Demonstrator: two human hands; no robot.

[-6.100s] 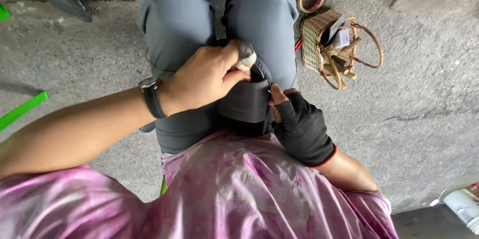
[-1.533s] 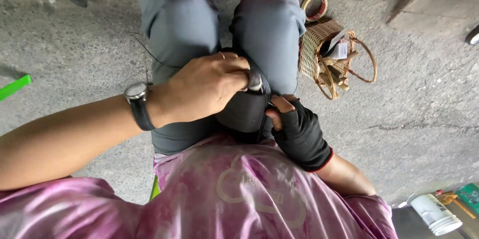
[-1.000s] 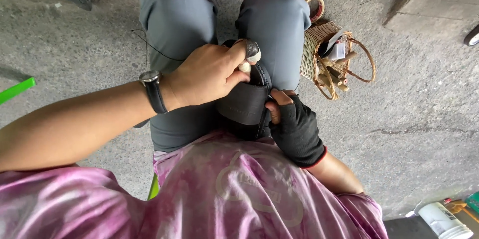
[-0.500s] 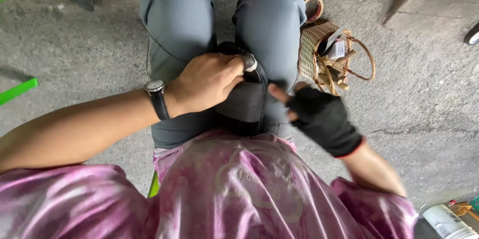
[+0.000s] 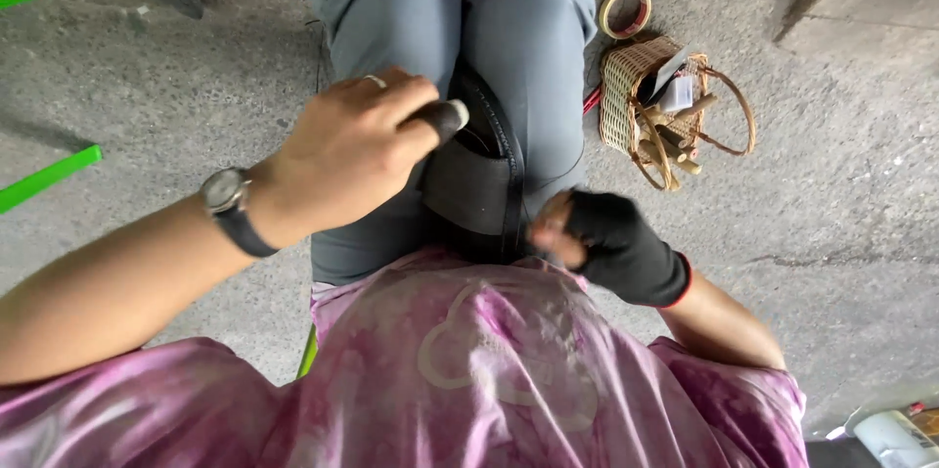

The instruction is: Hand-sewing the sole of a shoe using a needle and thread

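Black leather piece [image 5: 468,189], dark and curved, lies across the lap between grey-trousered thighs [image 5: 391,8], long axis running near to far. Head view only. Left hand [image 5: 347,150], bare with wristwatch [image 5: 227,196], is closed around a small dark rounded tool [image 5: 445,118], its tip pressed at the leather's far left edge. Right hand [image 5: 606,238], in a black fingerless glove, is loosely curled at the leather's near right edge, touching it; whether it pinches it is unclear. Left hand sits nearer the far end. Right of the knees: woven cane basket [image 5: 650,101] on concrete floor [image 5: 861,165], tape roll [image 5: 626,10] beyond it.
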